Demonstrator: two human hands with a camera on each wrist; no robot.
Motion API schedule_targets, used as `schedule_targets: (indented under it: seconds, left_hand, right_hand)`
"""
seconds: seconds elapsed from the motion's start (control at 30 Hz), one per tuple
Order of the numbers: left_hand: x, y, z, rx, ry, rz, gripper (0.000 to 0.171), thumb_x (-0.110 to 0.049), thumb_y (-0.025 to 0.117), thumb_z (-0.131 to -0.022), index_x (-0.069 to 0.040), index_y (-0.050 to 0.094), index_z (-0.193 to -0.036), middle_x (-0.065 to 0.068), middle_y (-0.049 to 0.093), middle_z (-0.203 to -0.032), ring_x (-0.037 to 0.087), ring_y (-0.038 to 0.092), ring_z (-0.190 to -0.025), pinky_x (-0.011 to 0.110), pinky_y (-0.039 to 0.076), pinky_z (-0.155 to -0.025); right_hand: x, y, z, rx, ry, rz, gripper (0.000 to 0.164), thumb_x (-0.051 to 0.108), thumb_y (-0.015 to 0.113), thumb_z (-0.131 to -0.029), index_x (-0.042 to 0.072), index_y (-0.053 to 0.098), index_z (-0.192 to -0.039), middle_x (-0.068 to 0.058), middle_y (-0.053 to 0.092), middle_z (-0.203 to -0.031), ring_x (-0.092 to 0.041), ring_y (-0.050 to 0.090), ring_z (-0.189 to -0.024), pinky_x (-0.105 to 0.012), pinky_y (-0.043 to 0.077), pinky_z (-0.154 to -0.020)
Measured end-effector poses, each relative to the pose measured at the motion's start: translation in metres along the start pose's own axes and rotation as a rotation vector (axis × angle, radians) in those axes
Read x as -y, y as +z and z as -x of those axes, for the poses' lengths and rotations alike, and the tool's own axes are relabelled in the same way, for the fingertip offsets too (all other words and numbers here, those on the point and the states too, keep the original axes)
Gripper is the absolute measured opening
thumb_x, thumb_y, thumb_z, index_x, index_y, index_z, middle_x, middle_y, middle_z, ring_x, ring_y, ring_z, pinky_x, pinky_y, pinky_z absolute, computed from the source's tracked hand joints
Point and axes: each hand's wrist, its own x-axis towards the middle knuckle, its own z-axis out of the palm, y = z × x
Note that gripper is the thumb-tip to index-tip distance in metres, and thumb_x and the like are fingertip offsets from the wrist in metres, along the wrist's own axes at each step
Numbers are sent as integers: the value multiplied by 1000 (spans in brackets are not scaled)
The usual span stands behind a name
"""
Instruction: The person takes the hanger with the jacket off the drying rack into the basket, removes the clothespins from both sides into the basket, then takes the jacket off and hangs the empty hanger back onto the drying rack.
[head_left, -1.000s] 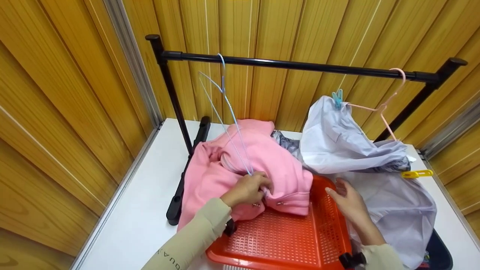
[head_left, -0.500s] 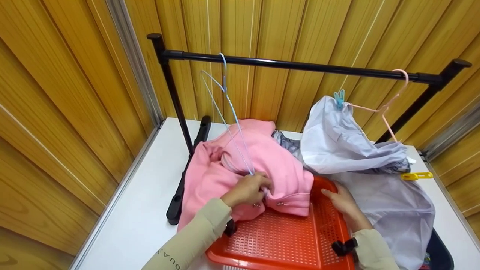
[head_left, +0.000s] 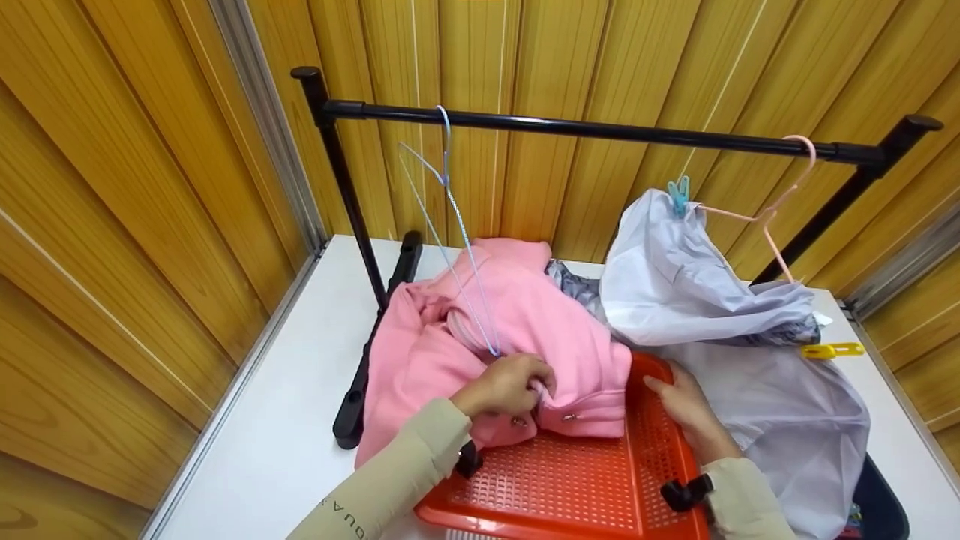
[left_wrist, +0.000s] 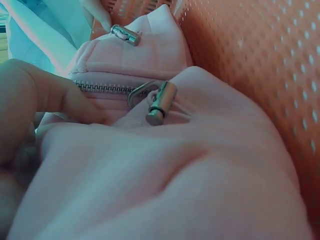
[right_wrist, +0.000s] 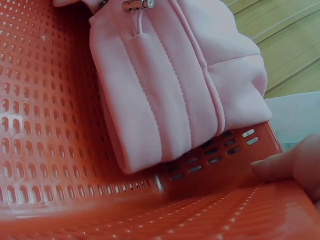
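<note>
Right wrist view crops hand [right_wrist: 300, 164] and garment [right_wrist: 165, 85].

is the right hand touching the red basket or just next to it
Touching. The right wrist view shows it: the thumb of the right hand lies over the rim of the red basket, its tip on the inner side.
</note>
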Motion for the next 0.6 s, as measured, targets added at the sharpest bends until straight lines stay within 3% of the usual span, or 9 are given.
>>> schedule_targets:
  seconds: [0.3,0.6]
  left_hand:
    - [-19,18,-3,91,55,7,21,4,60,-71,-12,71,-81,-2,68,-85,6,56,-77,11,40,-70]
    - [-30,31,-1,213,78,14,24,4,59,-71,-14,71,-83,-5,67,-85,3,54,-76,10,41,-70]
  right_hand:
    - [1,2,-3,-42,-39,96,33,-1,50,-92,-10,51,-124,-23,58,-114,-8,53,-90,-15,41,-84]
    - [2,1,-3,-50,-47,147,36,1,48,-91,-9,52,-126,-26,56,-120,-26,50,-105,-31,38,-97]
